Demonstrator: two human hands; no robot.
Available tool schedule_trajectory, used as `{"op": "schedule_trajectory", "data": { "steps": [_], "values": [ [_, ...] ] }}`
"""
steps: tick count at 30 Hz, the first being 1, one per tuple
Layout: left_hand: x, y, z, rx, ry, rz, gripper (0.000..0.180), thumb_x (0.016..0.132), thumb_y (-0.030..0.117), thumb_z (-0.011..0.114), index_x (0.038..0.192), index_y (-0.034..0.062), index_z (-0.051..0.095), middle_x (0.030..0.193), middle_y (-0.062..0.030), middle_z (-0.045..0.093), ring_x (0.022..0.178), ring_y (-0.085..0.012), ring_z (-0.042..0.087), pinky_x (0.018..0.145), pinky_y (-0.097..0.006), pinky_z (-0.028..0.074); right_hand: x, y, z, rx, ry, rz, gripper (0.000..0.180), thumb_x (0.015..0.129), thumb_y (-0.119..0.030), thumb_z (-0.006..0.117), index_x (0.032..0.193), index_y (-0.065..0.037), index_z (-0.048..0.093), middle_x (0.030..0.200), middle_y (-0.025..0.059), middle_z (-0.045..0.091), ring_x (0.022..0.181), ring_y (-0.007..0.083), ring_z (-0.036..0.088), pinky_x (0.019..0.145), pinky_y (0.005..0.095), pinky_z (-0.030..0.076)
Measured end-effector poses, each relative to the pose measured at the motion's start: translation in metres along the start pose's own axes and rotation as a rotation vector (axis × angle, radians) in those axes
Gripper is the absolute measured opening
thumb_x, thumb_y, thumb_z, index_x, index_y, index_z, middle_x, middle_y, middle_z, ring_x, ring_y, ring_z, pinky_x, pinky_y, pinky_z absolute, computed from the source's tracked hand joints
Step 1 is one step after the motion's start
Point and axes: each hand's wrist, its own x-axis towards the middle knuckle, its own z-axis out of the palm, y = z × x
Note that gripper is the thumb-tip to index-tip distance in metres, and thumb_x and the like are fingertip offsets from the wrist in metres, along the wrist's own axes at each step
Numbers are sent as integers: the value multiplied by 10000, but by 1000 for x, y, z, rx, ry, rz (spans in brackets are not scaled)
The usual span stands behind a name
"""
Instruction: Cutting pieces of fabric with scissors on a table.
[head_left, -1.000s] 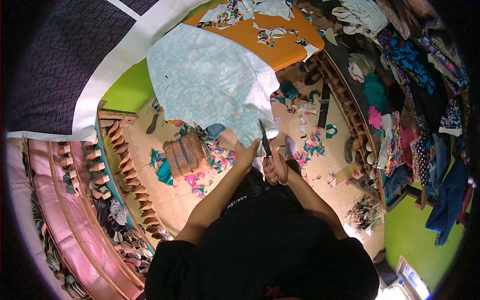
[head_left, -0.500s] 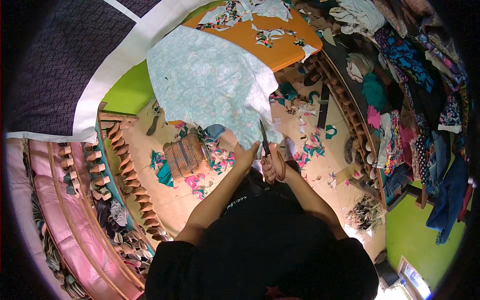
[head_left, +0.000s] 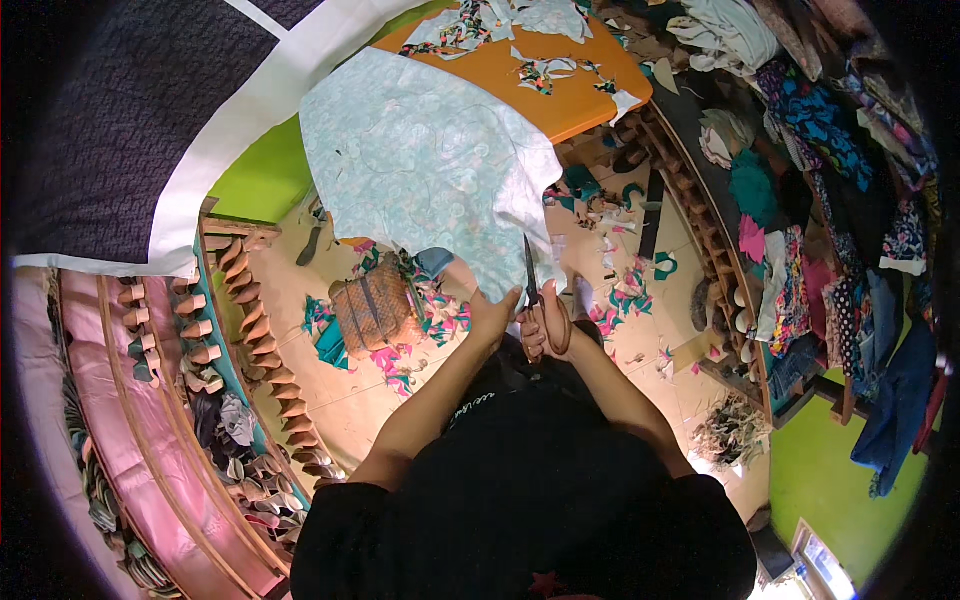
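Observation:
A large pale blue-green patterned fabric (head_left: 420,160) hangs off the near side of the orange table (head_left: 585,95) and reaches down to my hands. My left hand (head_left: 493,315) pinches its lower edge between thumb and fingers. In my right hand (head_left: 550,330) is a pair of scissors (head_left: 531,270), fingers through the handles and blades pointing up along the cloth's right edge. The blades look nearly closed against the fabric; whether cloth lies between them I cannot make out.
Fabric scraps (head_left: 545,70) lie on the table, and colourful offcuts (head_left: 628,290) litter the tiled floor. A woven brown basket (head_left: 377,308) stands left of my hands. Racks of shoe forms (head_left: 265,350) curve along the left; clothes (head_left: 790,290) pile up along the right.
The view has shifted slightly, moving the surroundings a little. My left hand keeps its pinch on the cloth, while the scissors in my right hand have tilted slightly and look more closed.

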Motion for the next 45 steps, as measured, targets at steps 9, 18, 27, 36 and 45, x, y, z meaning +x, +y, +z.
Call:
{"op": "schedule_trajectory", "data": {
  "steps": [9, 18, 27, 36, 45],
  "values": [
    [3, -5, 0, 2, -3, -4, 338, 699, 66, 612, 977, -16, 439, 849, -72, 539, 716, -148, 516, 587, -253, 430, 11, 5, -6, -30, -21, -25, 756, 549, -815, 224, 693, -89, 379, 454, -53, 216, 321, 63, 201, 330, 219, 212],
    [1, -7, -4, -26, -17, -7, 327, 711, 55, 593, 993, -18, 444, 864, -73, 548, 743, -152, 525, 637, -257, 432, 4, 0, -3, 3, -81, -31, 775, 538, -820, 216, 696, -80, 384, 449, -60, 219, 320, 58, 200, 329, 226, 230],
    [1, -5, -3, -65, -9, 21, 304, 725, 39, 572, 990, -24, 436, 854, -83, 545, 718, -167, 535, 609, -279, 446, 3, -4, 0, -37, -50, -4, 761, 562, -808, 226, 714, -82, 397, 457, -67, 228, 330, 54, 197, 338, 215, 218],
    [23, 4, -3, -109, -186, -454, 148, 809, 104, 435, 863, -33, 434, 740, -91, 490, 636, -195, 516, 488, -333, 431, 16, -1, -18, -350, 171, -30, 719, 663, -736, 247, 807, -60, 444, 552, -26, 313, 384, 74, 254, 360, 225, 251],
    [54, -28, -6, -93, -36, -155, 264, 717, 184, 572, 821, -19, 440, 605, -62, 487, 484, -143, 471, 374, -259, 344, -3, -8, -6, -613, 239, -86, 743, 662, -734, 260, 874, -47, 449, 562, 4, 337, 385, 90, 300, 338, 230, 266]
  ]
}}
